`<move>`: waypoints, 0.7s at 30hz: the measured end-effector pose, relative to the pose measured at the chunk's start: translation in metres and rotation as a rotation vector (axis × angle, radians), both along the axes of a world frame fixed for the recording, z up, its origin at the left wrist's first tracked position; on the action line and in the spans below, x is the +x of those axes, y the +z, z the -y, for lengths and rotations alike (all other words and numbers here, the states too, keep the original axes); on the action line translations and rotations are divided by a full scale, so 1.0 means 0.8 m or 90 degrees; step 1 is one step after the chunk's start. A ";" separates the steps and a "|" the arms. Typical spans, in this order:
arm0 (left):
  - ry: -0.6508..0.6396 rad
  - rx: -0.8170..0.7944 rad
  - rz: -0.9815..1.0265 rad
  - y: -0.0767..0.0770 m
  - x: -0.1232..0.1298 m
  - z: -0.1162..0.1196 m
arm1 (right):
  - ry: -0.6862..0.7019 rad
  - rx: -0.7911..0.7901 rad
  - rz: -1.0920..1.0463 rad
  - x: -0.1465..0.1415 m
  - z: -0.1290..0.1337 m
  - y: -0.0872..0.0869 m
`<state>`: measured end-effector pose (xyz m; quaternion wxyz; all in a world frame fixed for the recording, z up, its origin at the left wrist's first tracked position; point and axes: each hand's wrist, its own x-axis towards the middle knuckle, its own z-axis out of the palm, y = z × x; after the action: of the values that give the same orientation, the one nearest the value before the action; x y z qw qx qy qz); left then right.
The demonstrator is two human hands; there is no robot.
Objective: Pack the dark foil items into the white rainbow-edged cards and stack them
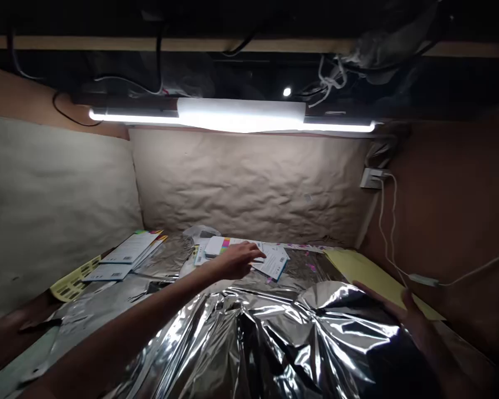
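My left hand (238, 261) reaches over a small group of white printed packets at the back of the work surface. Its fingers stretch to the right, and the fingertips are at or just above a white packet with coloured stripes (225, 245). Whether they touch it I cannot tell. Just right of the fingers lies a printed card with a blue edge (276, 262). My right hand (399, 310) is in shadow at the right edge of a crumpled silver foil sheet (274, 332), fingers stretched along it and thumb apart.
More printed cards (131, 249) lie at the left beside a yellow slotted tray (69, 285). Yellow paper (374, 277) covers the right side. White cables run from a wall socket (372, 178). A lit tube lamp (241, 117) hangs above, before a paper-covered back wall (249, 183).
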<state>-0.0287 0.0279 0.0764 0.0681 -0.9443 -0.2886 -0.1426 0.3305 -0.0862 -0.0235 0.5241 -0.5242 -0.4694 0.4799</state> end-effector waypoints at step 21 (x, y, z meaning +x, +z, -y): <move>0.044 0.040 -0.191 -0.129 0.098 -0.192 | -0.073 -0.018 0.096 0.035 -0.025 -0.015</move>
<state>0.0495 0.1813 -0.0272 0.1451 -0.9419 -0.3029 -0.0065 0.3588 -0.0664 -0.0357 0.5064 -0.5920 -0.4699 0.4152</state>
